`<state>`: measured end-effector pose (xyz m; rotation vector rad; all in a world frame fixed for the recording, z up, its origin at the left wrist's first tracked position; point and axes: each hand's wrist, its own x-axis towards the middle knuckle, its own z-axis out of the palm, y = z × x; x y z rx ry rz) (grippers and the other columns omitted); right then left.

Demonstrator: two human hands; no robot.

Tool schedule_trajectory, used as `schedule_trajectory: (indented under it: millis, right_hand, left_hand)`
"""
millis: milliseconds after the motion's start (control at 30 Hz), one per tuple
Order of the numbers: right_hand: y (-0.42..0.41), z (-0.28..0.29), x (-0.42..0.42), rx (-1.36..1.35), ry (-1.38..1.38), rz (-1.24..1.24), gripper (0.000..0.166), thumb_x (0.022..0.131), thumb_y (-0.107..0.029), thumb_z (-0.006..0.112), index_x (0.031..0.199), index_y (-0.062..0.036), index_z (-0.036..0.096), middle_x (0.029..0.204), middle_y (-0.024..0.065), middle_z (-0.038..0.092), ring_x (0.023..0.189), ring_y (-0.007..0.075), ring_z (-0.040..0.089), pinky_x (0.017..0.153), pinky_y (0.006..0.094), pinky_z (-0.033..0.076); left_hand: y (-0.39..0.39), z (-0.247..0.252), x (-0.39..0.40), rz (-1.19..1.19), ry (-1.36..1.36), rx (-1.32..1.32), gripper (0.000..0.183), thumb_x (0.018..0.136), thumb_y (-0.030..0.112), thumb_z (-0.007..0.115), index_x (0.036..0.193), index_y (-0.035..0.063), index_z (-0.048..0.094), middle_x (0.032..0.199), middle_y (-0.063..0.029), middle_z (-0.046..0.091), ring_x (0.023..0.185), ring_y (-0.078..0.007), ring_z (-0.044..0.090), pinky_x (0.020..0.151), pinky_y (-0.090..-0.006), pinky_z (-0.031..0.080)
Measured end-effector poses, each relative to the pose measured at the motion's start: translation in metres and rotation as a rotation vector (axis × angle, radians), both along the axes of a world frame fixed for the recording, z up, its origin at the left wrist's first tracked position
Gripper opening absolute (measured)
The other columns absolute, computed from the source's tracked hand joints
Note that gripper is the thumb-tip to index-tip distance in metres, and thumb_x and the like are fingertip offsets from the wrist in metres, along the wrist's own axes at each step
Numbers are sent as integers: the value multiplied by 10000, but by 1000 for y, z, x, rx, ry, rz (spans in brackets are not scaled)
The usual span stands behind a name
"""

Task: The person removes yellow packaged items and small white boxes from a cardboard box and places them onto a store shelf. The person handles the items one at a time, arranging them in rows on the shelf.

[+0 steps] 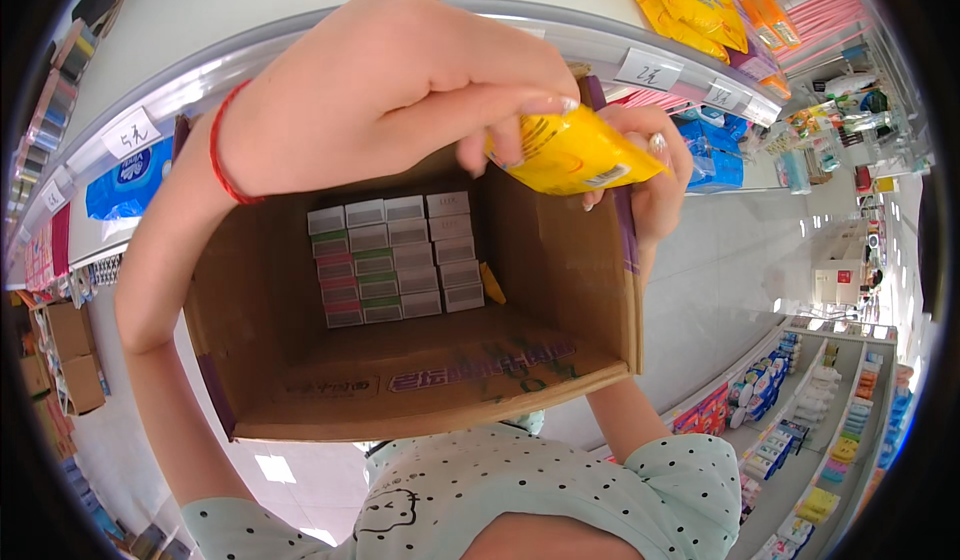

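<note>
My left hand [405, 87], with a red string round its wrist, reaches over an open cardboard box [442, 410] and pinches a yellow plastic packet [581, 151] near the box's right rim. At the packet's other end, my right hand [656, 162] touches its corner with the fingers, beside the box's right wall. Inside the box, small white cartons [416, 256] stand stacked in rows, some with green or pink parts. A bit of something yellow [492, 284] shows to the right of them.
Behind the box runs a white shelf [217, 5] with a clear edge strip and handwritten price tags. Yellow packets [686, 5] lie on it at the right. Blue packages [709, 155] sit on the level below. Shelves of goods [825, 425] line the aisle at the lower right.
</note>
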<state>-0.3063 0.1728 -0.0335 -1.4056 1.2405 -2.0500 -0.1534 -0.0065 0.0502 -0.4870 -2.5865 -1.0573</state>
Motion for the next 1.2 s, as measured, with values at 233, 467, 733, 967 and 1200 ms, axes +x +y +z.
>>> schedule_trajectory:
  millis: [233, 467, 733, 967, 1200]
  right_hand:
    - [6, 2, 0, 125, -49, 86, 514, 818, -301, 636, 1128, 93, 521, 618, 63, 604, 486, 82, 520, 441, 171, 351]
    - [7, 19, 7, 346, 61, -10, 376, 731, 56, 674, 1098, 50, 596, 726, 26, 661, 579, 8, 543, 529, 127, 358]
    - [7, 10, 5, 297, 17, -121, 510, 681, 139, 550, 1154, -32, 633, 552, -69, 531, 457, -47, 347, 449, 145, 238]
    - [8, 12, 7, 308, 41, -149, 486, 672, 139, 548, 1109, -41, 663, 512, -67, 506, 411, -41, 330, 422, 157, 226]
    - [6, 19, 11, 337, 106, -189, 458, 678, 136, 552, 1082, -40, 677, 508, -58, 507, 417, -42, 325, 424, 156, 221]
  left_hand:
    - [3, 3, 2, 109, 262, 85, 246, 947, 25, 396, 1057, -52, 603, 905, -136, 672, 738, -190, 683, 644, -231, 545]
    - [8, 7, 6, 45, 301, 90, 260, 924, 48, 410, 1045, -63, 612, 835, -137, 682, 657, -165, 657, 555, -221, 506]
    - [14, -6, 11, -182, 299, -109, 244, 749, 62, 665, 989, 29, 693, 566, -16, 590, 406, -96, 505, 400, -206, 369]
    - [23, -4, 7, 243, -351, 284, 252, 885, 198, 600, 1005, 35, 450, 711, -82, 631, 510, -115, 588, 457, -229, 427]
    - [36, -38, 1, 197, -633, 676, 466, 880, 210, 636, 1241, 18, 412, 1030, -68, 628, 946, -84, 588, 770, -231, 488]
